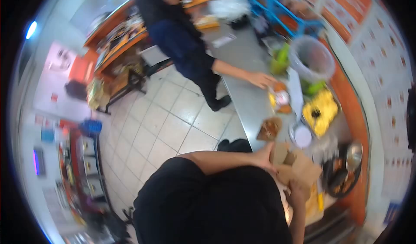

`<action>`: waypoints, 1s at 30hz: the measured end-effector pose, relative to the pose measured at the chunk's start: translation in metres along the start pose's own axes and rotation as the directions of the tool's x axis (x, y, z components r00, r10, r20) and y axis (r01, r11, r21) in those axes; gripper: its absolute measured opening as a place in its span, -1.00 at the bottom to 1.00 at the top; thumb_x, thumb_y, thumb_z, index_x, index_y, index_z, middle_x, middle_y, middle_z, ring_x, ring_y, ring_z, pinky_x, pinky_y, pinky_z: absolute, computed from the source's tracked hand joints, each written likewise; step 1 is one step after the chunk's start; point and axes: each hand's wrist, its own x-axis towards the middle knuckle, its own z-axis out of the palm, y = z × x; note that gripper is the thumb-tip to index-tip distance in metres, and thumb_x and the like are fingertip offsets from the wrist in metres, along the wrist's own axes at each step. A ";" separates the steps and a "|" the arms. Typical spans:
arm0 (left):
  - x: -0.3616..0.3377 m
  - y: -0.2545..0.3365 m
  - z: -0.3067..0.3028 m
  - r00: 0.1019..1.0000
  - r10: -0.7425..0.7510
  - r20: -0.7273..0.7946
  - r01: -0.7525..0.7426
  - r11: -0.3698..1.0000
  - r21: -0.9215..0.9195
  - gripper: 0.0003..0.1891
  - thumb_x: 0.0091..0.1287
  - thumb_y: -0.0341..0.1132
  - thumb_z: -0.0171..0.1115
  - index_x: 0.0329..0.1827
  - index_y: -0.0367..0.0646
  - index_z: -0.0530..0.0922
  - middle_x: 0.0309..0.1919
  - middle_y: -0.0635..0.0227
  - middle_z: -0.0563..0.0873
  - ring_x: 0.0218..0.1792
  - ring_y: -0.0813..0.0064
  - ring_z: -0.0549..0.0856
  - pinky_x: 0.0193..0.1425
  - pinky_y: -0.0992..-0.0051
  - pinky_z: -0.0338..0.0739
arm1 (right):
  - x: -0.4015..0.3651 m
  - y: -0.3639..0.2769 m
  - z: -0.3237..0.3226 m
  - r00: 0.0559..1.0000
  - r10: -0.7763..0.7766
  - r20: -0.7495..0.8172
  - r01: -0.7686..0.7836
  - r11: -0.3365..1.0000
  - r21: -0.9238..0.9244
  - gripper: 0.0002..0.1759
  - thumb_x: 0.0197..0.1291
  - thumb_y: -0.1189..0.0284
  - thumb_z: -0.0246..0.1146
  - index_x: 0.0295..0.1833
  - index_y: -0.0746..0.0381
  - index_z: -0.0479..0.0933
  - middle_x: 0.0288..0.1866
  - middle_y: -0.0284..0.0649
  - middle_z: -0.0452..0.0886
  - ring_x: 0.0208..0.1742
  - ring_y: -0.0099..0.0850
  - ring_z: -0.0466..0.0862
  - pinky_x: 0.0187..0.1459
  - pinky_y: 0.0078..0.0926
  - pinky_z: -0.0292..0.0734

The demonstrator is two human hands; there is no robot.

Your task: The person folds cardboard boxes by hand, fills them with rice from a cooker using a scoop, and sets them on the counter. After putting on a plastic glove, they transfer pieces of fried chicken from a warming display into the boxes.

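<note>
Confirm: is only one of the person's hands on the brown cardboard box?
No, the left hand and the right hand both hold the brown cardboard box.

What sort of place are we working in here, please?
Likely a fast-food stall kitchen: a steel counter, a heap of yellow food, and a takeaway box held in the left hand and right hand.

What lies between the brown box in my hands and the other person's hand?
Head view: beyond the brown box, a brown food piece, then small orange containers.
</note>
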 end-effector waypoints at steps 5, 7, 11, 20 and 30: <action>0.009 -0.041 0.012 0.999 0.011 -0.037 -0.002 0.975 0.221 0.43 -0.30 0.11 0.84 0.58 -0.30 0.08 0.45 -0.20 0.38 0.50 -0.14 0.41 0.56 0.02 0.31 | 0.011 -0.018 -0.028 1.000 -0.013 0.024 0.015 0.996 -0.084 -0.58 0.37 0.52 0.11 0.31 0.35 0.51 0.17 0.12 0.67 0.12 0.15 0.67 0.12 0.02 0.60; 0.010 -0.029 0.013 0.998 -0.046 -0.041 0.057 0.953 0.297 0.46 -0.35 0.16 0.83 0.59 -0.28 0.09 0.47 -0.19 0.38 0.51 -0.19 0.38 0.55 -0.01 0.31 | 0.010 0.017 -0.003 0.958 -0.121 -0.261 0.076 0.981 -0.179 -0.66 0.34 0.52 0.19 0.19 0.34 0.60 0.03 0.10 0.73 0.05 0.08 0.73 0.06 -0.01 0.64; 0.012 -0.027 0.020 0.988 -0.034 -0.147 0.098 0.887 0.451 0.44 -0.26 0.24 0.76 0.64 -0.21 0.06 0.49 -0.15 0.37 0.53 -0.14 0.38 0.54 -0.07 0.28 | 0.005 -0.009 -0.062 0.947 0.177 -0.269 -0.177 0.984 0.027 -0.81 0.28 0.45 0.33 -0.07 0.27 0.76 -0.16 0.07 0.80 -0.09 0.00 0.80 0.00 -0.08 0.70; 0.000 0.028 -0.009 0.981 -0.195 -0.011 0.157 0.754 0.638 0.22 0.19 -0.22 0.51 0.78 -0.05 -0.21 0.08 -0.15 0.69 0.05 -0.10 0.74 0.13 0.00 0.60 | -0.051 0.026 -0.216 0.484 0.575 -0.659 -0.409 0.815 0.411 -0.65 0.53 0.42 0.22 0.22 0.47 0.62 0.06 0.08 0.78 0.03 -0.17 0.78 0.14 -0.26 0.62; -0.011 0.202 -0.091 0.906 0.347 -0.241 -0.420 0.804 -0.421 -0.19 0.51 -0.01 0.34 0.66 -0.28 0.22 0.58 -0.08 0.33 0.61 0.09 0.31 0.60 0.18 0.28 | 0.051 -0.153 -0.206 0.595 0.591 -0.545 0.608 0.112 0.786 -0.86 0.54 0.45 0.28 0.07 0.27 0.62 -0.11 -0.42 0.70 -0.15 -0.65 0.63 -0.09 -0.64 0.53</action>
